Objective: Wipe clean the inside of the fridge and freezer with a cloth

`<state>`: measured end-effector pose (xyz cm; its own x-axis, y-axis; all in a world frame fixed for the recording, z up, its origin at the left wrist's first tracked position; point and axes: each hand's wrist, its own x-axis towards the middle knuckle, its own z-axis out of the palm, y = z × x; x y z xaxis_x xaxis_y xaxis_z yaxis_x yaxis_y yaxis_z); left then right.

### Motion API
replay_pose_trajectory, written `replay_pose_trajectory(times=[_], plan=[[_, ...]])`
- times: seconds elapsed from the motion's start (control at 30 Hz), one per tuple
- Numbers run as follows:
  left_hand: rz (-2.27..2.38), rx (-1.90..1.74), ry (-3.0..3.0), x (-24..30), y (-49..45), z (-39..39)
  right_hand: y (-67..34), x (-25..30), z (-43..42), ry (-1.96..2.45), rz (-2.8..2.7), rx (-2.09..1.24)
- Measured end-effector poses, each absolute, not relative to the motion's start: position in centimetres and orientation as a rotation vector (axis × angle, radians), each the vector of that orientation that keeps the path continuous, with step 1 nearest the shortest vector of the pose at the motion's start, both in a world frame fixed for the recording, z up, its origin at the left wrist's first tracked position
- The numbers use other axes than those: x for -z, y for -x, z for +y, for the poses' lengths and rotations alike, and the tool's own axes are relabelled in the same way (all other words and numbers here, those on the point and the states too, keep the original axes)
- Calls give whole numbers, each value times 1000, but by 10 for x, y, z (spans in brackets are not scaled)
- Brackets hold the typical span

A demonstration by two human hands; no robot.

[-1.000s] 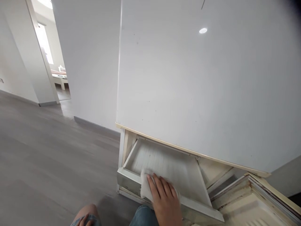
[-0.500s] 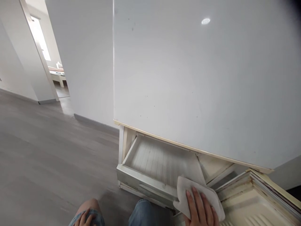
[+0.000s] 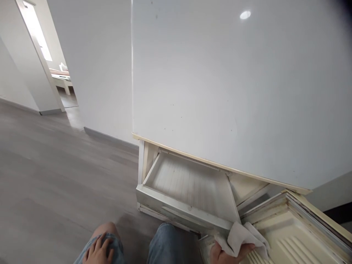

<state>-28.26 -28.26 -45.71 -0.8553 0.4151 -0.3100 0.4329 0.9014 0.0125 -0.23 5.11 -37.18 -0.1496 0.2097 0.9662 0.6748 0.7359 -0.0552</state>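
Note:
My right hand [image 3: 224, 255] is at the bottom edge, fingers closed round a crumpled white cloth [image 3: 242, 238]. The cloth lies at the right front corner of a pulled-out white drawer [image 3: 181, 211] at the foot of a white fridge [image 3: 233, 91]. Only part of this hand shows. My left hand [image 3: 96, 251] rests flat on my left knee, fingers spread over blue denim shorts [image 3: 170, 245]. The drawer's ribbed bottom holds nothing.
The yellowed inner side of an open lower door [image 3: 299, 231] sticks out at the bottom right. Grey wood-look floor [image 3: 55, 176] spreads to the left. A white wall [image 3: 96, 66] and a doorway [image 3: 55, 73] into a bright room stand at the far left.
My right hand slid the cloth from the drawer's front left rim along to its right corner and bunched it. The left hand shifted slightly on the knee. The view tilted down a little.

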Motion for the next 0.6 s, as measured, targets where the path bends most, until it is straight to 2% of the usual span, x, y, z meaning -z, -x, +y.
replay_pose_trajectory(times=[0.37,0.6], plan=[[2778,55,-643,460,282,-283,21,420,23,685,-1851,425],[2805,44,-647,461,282,-283,42,399,11,605,-1882,578]])
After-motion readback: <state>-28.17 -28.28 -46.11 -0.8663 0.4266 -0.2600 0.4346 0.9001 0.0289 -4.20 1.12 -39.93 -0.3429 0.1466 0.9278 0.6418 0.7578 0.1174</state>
